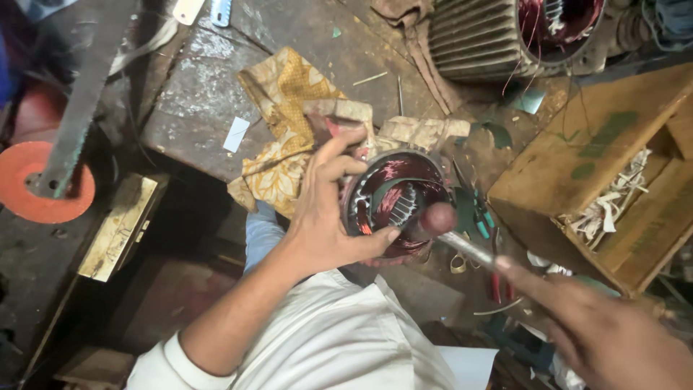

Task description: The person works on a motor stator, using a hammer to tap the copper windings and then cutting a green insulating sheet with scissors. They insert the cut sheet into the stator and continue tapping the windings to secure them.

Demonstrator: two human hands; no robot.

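Wearing white, sleeves pushed up.
Showing a white shirt cuff bunching on the left forearm, blue trousers peeking beneath, both hands bare.

A yellow patterned cloth [280, 137] lies crumpled on the worktop [195, 115] just beyond the left hand. A ribbed grey motor housing [484, 40] sits far beyond both hands. A wooden box [613, 166] stands above the right hand, an orange disc [29, 184] far left.

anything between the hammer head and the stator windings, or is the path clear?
Nothing visible. The hammer in the right hand has its head right at the rim of the stator. The left hand grips the stator's near side, thumb close to the head.
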